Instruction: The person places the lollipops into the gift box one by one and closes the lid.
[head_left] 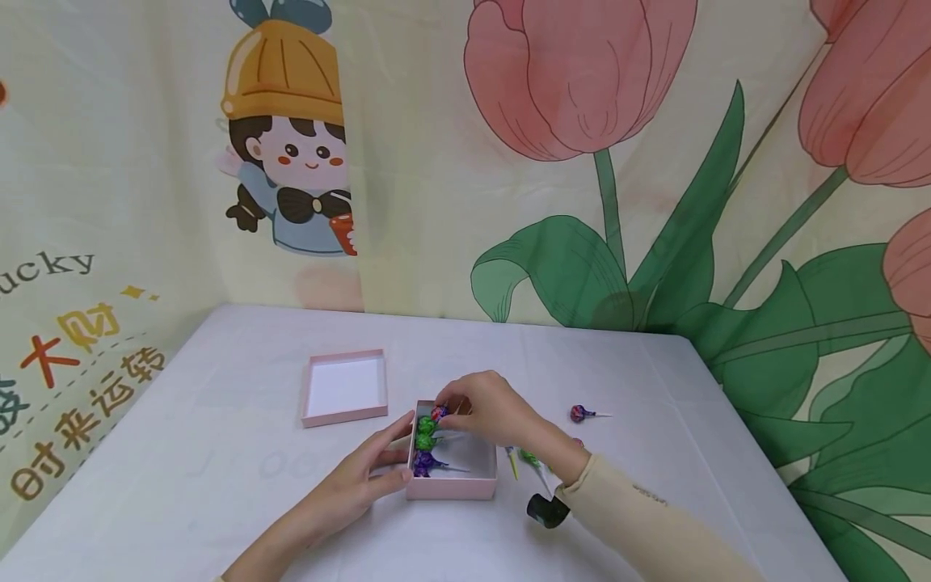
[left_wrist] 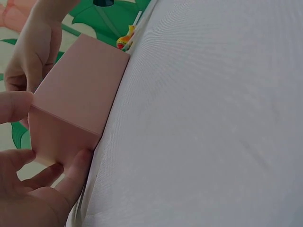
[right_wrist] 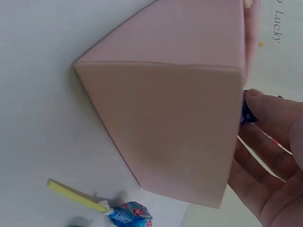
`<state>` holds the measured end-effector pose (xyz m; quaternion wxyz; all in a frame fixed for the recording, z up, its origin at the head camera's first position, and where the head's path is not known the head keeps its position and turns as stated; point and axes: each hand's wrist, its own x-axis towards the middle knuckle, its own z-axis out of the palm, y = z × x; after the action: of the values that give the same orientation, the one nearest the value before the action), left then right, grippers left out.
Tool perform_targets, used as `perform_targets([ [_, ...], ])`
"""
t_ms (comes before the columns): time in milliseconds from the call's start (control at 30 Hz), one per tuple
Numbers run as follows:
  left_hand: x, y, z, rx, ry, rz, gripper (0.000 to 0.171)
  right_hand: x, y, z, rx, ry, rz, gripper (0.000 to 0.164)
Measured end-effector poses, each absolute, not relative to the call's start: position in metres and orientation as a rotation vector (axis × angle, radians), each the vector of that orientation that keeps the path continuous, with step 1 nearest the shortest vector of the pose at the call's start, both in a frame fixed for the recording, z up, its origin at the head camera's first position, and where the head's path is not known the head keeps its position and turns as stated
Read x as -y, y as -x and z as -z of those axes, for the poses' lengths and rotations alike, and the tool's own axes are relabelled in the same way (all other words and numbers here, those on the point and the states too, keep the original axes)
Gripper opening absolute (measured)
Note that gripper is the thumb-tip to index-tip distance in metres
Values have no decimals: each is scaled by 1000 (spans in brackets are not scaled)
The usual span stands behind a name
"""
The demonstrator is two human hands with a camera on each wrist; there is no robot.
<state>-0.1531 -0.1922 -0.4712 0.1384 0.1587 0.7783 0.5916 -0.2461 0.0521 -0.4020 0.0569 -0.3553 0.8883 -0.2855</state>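
Observation:
A pink open box (head_left: 451, 487) stands on the table with several wrapped lollipops along its left side, green ones (head_left: 425, 434) and a purple one (head_left: 423, 463). My left hand (head_left: 367, 473) holds the box at its left side, thumb near the front corner and fingers along the wall. In the left wrist view, its fingertips (left_wrist: 78, 163) touch the pink walls. Over the box's back left part, my right hand (head_left: 487, 406) pinches a red and blue lollipop (head_left: 440, 413). That lollipop's dark wrapper (right_wrist: 247, 111) shows partly behind the box in the right wrist view.
A shallow pink lid (head_left: 345, 390) lies behind and left of the box. To the right are a lollipop (head_left: 579, 414), a green-wrapped one (head_left: 531, 459), a blue-wrapped one with a yellow stick (right_wrist: 130, 215), and a black cylindrical object (head_left: 547, 511) by the right sleeve.

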Motion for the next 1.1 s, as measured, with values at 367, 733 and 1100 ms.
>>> perform_targets([
  [367, 193, 153, 472, -2267, -465, -1707, 77, -44, 243, 419, -2779, 1127, 743, 24],
  [733, 193, 153, 472, -2222, -476, -1737, 77, -37, 238, 431, -2894, 1149, 672, 19],
  [1100, 193, 151, 472, -2229, -485, -1740, 77, -35, 235, 440, -2925, 1178, 606, 19],
])
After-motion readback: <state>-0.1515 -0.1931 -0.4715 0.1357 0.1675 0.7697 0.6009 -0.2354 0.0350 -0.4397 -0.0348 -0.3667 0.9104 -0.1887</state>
